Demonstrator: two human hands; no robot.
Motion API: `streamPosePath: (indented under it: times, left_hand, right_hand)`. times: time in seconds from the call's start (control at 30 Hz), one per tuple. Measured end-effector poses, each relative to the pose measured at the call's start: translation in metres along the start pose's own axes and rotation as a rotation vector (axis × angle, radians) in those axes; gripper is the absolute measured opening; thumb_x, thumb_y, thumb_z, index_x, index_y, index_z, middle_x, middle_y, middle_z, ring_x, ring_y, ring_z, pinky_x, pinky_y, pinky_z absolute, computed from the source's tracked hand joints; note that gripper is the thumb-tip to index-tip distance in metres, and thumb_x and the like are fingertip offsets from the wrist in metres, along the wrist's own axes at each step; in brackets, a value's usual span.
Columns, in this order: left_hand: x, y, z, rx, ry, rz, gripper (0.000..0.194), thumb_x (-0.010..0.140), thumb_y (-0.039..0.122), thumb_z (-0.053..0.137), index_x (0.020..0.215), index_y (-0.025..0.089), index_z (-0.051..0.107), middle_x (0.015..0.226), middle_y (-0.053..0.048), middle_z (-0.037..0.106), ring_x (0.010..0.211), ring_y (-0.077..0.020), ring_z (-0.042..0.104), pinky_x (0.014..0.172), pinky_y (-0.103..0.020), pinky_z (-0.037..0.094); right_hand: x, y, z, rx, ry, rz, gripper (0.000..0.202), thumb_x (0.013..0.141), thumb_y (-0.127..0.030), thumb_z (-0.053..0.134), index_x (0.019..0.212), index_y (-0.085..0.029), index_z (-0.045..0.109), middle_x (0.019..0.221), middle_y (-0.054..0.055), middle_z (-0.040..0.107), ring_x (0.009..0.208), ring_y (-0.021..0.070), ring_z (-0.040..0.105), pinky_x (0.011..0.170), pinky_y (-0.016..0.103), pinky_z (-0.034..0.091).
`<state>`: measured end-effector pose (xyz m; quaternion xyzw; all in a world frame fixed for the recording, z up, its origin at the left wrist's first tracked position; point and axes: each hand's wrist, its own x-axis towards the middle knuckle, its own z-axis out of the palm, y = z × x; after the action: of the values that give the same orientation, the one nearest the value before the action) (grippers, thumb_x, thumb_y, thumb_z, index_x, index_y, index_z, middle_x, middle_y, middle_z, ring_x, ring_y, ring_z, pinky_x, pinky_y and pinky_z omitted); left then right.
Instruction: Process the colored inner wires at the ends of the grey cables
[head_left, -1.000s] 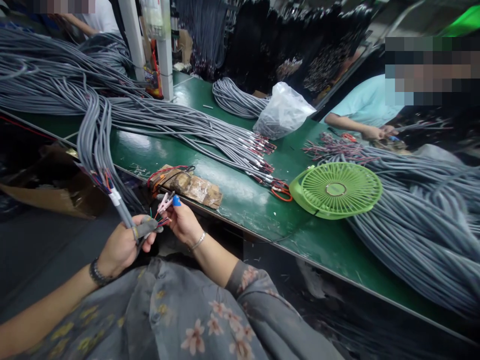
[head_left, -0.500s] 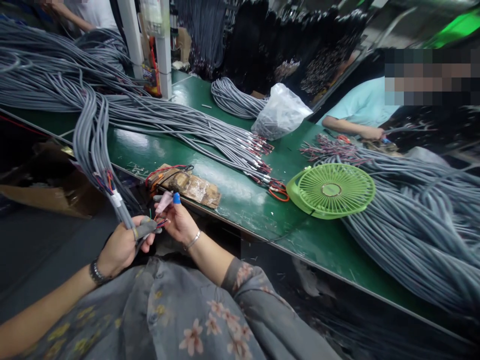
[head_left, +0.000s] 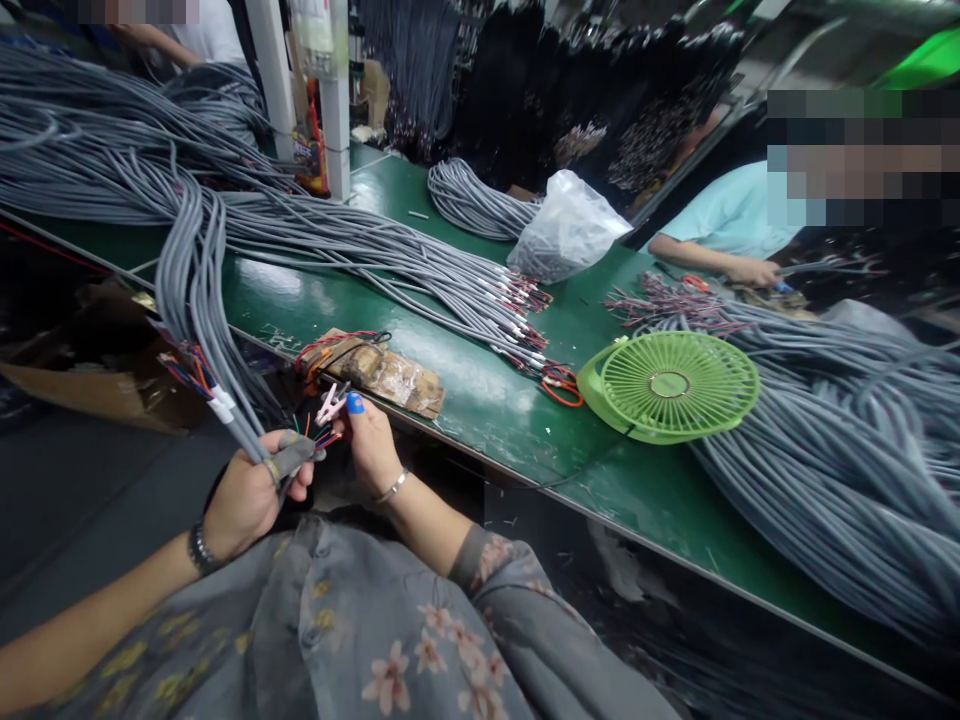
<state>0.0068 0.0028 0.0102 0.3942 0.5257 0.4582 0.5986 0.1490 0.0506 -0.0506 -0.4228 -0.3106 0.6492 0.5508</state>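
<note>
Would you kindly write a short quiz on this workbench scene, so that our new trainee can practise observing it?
1. Multiple choice: what colour is the fan on the table?
A) Red
B) White
C) Green
2. True or false: the right hand, which holds a pale pink tool, has a blue cover on one fingertip.
3. Fill in the blank: the left hand grips a bundle of gray ____.

Key: 1. C; 2. True; 3. cables
</note>
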Motion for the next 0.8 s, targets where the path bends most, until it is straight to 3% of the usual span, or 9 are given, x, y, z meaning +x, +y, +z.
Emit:
streamPosePath:
  times: [0.07, 0.23, 0.4, 0.5, 0.63, 0.8]
  left_hand:
    - [0.002, 0.001, 0.000, -0.012, -0.010, -0.009, 0.038, 0.056, 0.046, 0.100, 0.058, 0.020, 0.072, 0.049, 0.000, 0.063, 0.041, -0.0101, 0.051, 0.040, -0.022, 0.041]
    - [0.006, -0.001, -0.001, -0.001, -0.020, -0.008, 0.040, 0.056, 0.048, 0.099, 0.053, 0.019, 0.070, 0.048, -0.001, 0.063, 0.040, -0.0092, 0.050, 0.040, -0.021, 0.039]
    - [0.007, -0.006, -0.002, 0.031, -0.036, -0.014, 0.039, 0.059, 0.047, 0.096, 0.053, 0.019, 0.070, 0.049, -0.002, 0.064, 0.039, -0.0098, 0.051, 0.041, -0.022, 0.039]
    - [0.004, -0.007, -0.004, 0.032, -0.032, -0.013, 0.038, 0.059, 0.047, 0.096, 0.053, 0.020, 0.070, 0.048, -0.002, 0.063, 0.039, -0.0093, 0.050, 0.041, -0.022, 0.039]
    - [-0.003, -0.006, -0.008, 0.032, -0.037, -0.008, 0.040, 0.059, 0.049, 0.099, 0.056, 0.021, 0.070, 0.049, 0.001, 0.062, 0.040, -0.0096, 0.049, 0.041, -0.023, 0.039]
    - [-0.005, -0.004, -0.010, -0.019, 0.023, 0.003, 0.042, 0.056, 0.048, 0.102, 0.061, 0.022, 0.070, 0.050, 0.001, 0.063, 0.042, -0.0107, 0.052, 0.041, -0.022, 0.041]
  right_hand:
    - [0.002, 0.002, -0.002, -0.044, 0.018, -0.037, 0.053, 0.099, -0.068, 0.081, 0.070, -0.024, 0.072, 0.064, -0.001, 0.062, 0.068, 0.0182, 0.056, 0.069, 0.030, 0.051]
    - [0.008, -0.001, 0.005, 0.181, -0.078, 0.157, 0.049, 0.097, -0.069, 0.084, 0.086, -0.022, 0.077, 0.081, 0.005, 0.075, 0.074, 0.0191, 0.064, 0.067, 0.029, 0.054]
    - [0.009, -0.003, 0.011, 0.287, -0.048, 0.198, 0.047, 0.094, -0.064, 0.091, 0.085, -0.021, 0.074, 0.078, 0.004, 0.075, 0.074, 0.0182, 0.067, 0.063, 0.026, 0.052]
    - [0.008, -0.005, 0.009, 0.297, -0.055, 0.245, 0.051, 0.099, -0.070, 0.084, 0.087, -0.021, 0.075, 0.077, 0.004, 0.074, 0.071, 0.0183, 0.066, 0.060, 0.025, 0.050]
    - [0.006, -0.011, 0.003, 0.316, -0.102, 0.340, 0.059, 0.107, -0.075, 0.067, 0.085, -0.021, 0.072, 0.075, 0.003, 0.071, 0.069, 0.0177, 0.064, 0.065, 0.027, 0.056]
    - [0.005, -0.015, 0.003, 0.276, -0.183, 0.338, 0.050, 0.111, -0.064, 0.069, 0.089, -0.020, 0.075, 0.084, 0.003, 0.076, 0.068, 0.0139, 0.063, 0.065, 0.024, 0.056]
